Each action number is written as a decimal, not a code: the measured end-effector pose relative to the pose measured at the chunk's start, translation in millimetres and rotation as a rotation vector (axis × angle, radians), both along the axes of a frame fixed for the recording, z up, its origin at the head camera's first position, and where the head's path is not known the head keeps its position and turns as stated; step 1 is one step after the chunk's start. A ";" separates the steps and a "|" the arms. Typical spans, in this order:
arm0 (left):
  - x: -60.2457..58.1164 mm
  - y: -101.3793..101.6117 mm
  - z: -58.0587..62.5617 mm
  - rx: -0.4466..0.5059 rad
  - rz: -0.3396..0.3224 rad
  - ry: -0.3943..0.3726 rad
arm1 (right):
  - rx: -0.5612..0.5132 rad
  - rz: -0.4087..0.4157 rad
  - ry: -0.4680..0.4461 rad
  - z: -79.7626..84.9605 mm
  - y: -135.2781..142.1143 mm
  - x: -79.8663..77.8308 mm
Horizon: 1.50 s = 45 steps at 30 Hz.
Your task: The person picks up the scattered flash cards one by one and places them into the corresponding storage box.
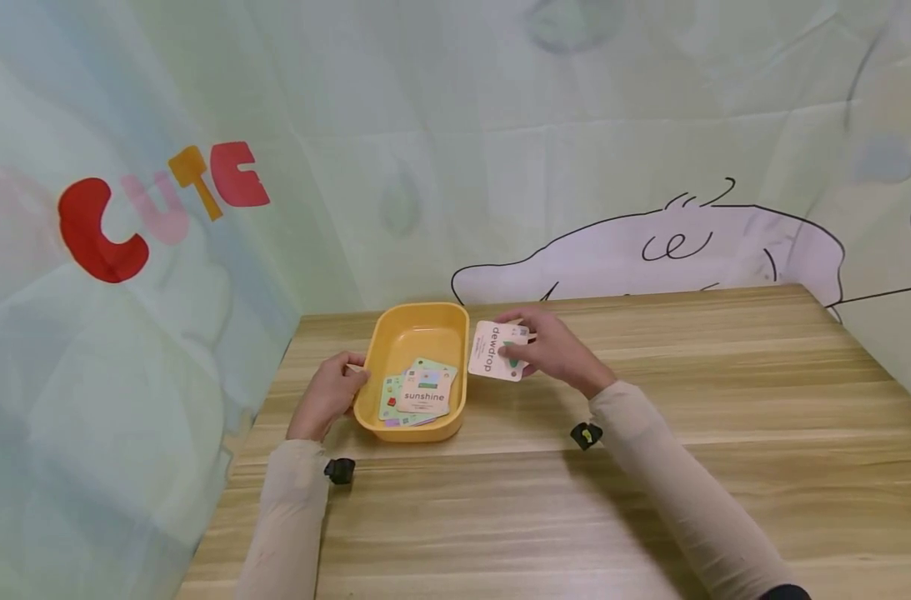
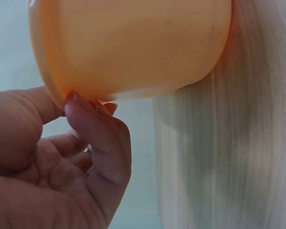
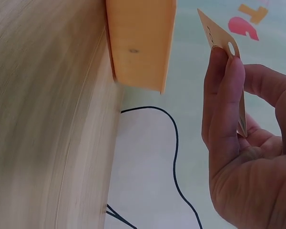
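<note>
A yellow plastic bin [image 1: 374, 350] stands on the table, with several cards inside its near half. On top of them lies a "sunshine" card [image 1: 425, 393]. My left hand [image 1: 329, 392] pinches the bin's left rim between thumb and fingers; in the left wrist view the fingers [image 2: 102, 138] curl up against the bin's wall [image 2: 133, 52]. Just right of the bin, my right hand [image 1: 553, 346] pinches a "dewdrop" card [image 1: 485, 358] above the table. The right wrist view shows that card [image 3: 220, 32] nearly edge-on between thumb and fingers, apart from the bin [image 3: 140, 43].
The wooden table [image 1: 575, 517] runs back to a printed cloth backdrop [image 1: 425, 150]. Another cloth wall [image 1: 162, 375] with the letters CUTE borders the table on the left. Black devices [image 1: 340, 472] are worn at both wrists.
</note>
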<state>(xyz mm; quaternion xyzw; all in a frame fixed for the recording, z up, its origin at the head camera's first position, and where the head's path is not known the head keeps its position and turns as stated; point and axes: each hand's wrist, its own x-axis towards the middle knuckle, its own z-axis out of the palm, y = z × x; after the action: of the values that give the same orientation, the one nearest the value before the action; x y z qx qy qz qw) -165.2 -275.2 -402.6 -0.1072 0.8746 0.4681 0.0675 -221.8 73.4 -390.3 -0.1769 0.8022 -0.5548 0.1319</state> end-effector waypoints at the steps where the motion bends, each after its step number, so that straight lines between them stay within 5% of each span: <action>1: 0.0 0.1 0.0 0.001 0.001 0.001 | -0.002 0.005 -0.002 -0.1 -1.8 -0.3; 17: 0.4 -0.4 -1.1 0.011 0.001 0.001 | 0.011 0.076 0.004 -5.6 -35.3 -5.3; 45: 0.5 2.2 1.3 0.013 0.008 -0.008 | 0.064 0.079 0.004 -7.2 -67.3 -7.6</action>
<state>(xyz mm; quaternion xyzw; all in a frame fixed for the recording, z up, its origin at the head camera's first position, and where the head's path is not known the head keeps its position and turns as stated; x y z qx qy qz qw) -164.7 -273.0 -401.4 -0.1122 0.8707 0.4737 0.0696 -229.4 6.0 -397.5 -0.2053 0.8121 -0.5229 0.1576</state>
